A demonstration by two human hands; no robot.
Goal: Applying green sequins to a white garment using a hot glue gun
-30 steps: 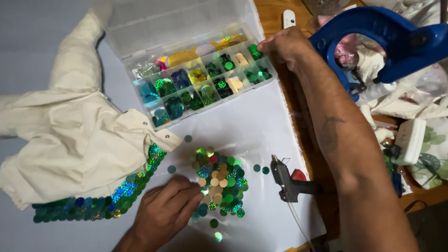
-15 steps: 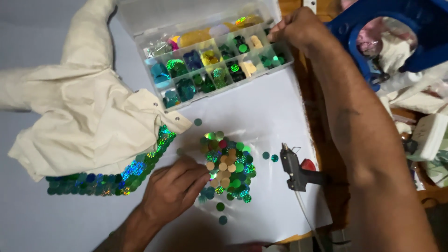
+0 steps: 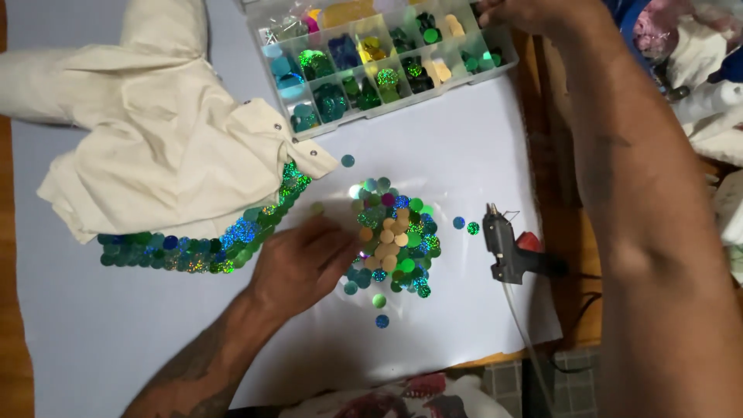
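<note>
Two hands are seen. A cream cloth shape (image 3: 155, 147), edged with glued green and blue sequins (image 3: 201, 251), is laid flat on white paper (image 3: 116, 340). The left hand (image 3: 302, 259) rests loosely curled against a loose sequin pile (image 3: 391, 240), perhaps pinching one. A clear compartment box (image 3: 379, 66) keeps sequins sorted by colour; the right hand (image 3: 534, 15) touches its corner, grip unclear. A black glue gun (image 3: 511, 251) is parked alongside.
</note>
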